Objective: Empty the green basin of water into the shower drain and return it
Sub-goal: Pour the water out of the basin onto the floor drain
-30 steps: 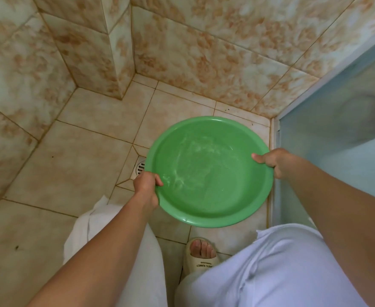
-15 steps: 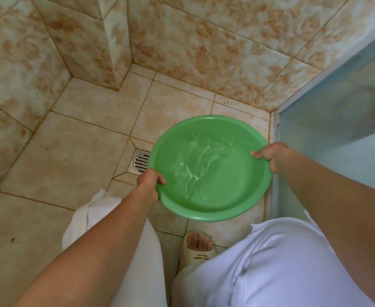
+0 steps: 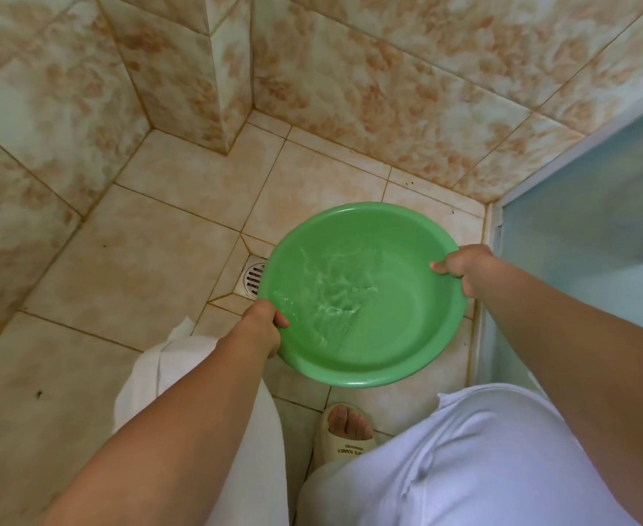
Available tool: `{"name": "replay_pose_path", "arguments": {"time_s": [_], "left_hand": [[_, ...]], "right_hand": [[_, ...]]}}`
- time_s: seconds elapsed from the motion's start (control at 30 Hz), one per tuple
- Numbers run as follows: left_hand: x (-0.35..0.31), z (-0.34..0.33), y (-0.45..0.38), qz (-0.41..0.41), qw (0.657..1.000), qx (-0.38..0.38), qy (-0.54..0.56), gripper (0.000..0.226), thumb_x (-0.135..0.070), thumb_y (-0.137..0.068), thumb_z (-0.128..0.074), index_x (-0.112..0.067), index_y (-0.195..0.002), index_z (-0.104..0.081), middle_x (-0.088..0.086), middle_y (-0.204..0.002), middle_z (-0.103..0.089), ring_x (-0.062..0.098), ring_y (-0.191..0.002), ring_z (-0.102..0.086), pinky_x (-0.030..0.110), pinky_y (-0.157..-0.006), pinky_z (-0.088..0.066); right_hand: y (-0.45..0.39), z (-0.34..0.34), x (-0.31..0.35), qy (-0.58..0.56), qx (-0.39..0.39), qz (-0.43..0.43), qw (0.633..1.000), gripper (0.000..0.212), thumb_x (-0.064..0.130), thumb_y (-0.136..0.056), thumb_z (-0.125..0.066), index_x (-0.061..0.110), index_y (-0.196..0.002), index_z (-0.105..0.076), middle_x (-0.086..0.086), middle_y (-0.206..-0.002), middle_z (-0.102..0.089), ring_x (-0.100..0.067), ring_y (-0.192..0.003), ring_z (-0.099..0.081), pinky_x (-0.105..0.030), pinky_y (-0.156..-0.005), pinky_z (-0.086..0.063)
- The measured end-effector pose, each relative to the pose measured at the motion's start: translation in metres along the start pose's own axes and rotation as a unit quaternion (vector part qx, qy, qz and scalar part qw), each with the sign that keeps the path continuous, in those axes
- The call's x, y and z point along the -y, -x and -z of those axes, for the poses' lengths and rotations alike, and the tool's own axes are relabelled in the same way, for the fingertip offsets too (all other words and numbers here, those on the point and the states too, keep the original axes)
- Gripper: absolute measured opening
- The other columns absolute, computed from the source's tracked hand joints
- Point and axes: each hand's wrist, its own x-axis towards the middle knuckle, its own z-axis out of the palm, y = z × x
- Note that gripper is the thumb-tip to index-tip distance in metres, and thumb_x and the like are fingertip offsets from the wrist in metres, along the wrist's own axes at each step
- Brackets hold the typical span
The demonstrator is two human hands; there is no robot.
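Note:
I hold a round green basin (image 3: pixel 399 328) above the tiled shower floor, tilted down toward its left side. Rippling water has gathered in its left half; the right half of the bowl is bare. My left hand (image 3: pixel 263 328) grips the left rim, thumb inside. My right hand (image 3: pixel 462 265) grips the right rim, thumb over the edge. The metal shower drain (image 3: pixel 253 279) sits in the floor just left of the basin, its right part hidden under the rim.
Tiled walls close in at the back and left, with a protruding tiled corner (image 3: pixel 213 70) behind. A frosted glass shower door (image 3: pixel 585 237) stands on the right. My white trousers and a sandalled foot (image 3: pixel 346 430) are below the basin.
The basin has tipped to the left and the water has slid into its left half. The drain shows more from under the rim.

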Motion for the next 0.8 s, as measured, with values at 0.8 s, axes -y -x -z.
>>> {"name": "replay_pose_path", "arguments": {"time_s": [0.8], "left_hand": [[0.000,0.007,0.020,0.026,0.998,0.002,0.053,0.020,-0.002,-0.073,-0.048,-0.006,-0.055,-0.040,0.012,-0.087,-0.043,0.030,-0.098,-0.042,0.037,-0.086,-0.039]], "right_hand": [[0.005,-0.009,0.013,0.086,0.024,0.019,0.996,0.060,0.005,-0.080,-0.078,-0.009,-0.132,-0.051,-0.027,-0.130,-0.060,-0.041,-0.116,-0.061,-0.051,-0.102,-0.049]]}}
